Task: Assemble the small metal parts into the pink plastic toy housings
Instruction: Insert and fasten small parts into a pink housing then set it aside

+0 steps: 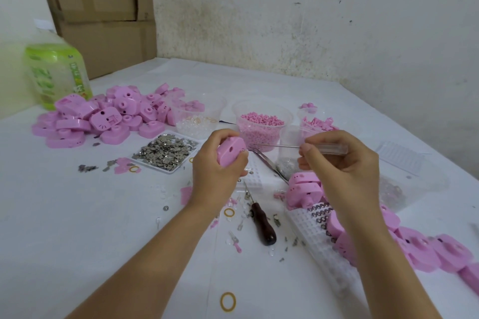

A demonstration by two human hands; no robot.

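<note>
Your left hand [216, 163] is raised, fingers curled round a pink housing [229, 154]. Your right hand [344, 160] — level with it, near — pinches a thin probe [334, 149] between thumb and fingers. Both forearms bare.

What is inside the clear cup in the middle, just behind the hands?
A heap of small pink pieces fills much of the clear cup. Whether anything else lies beneath them cannot be seen, because the heap covers it.
</note>
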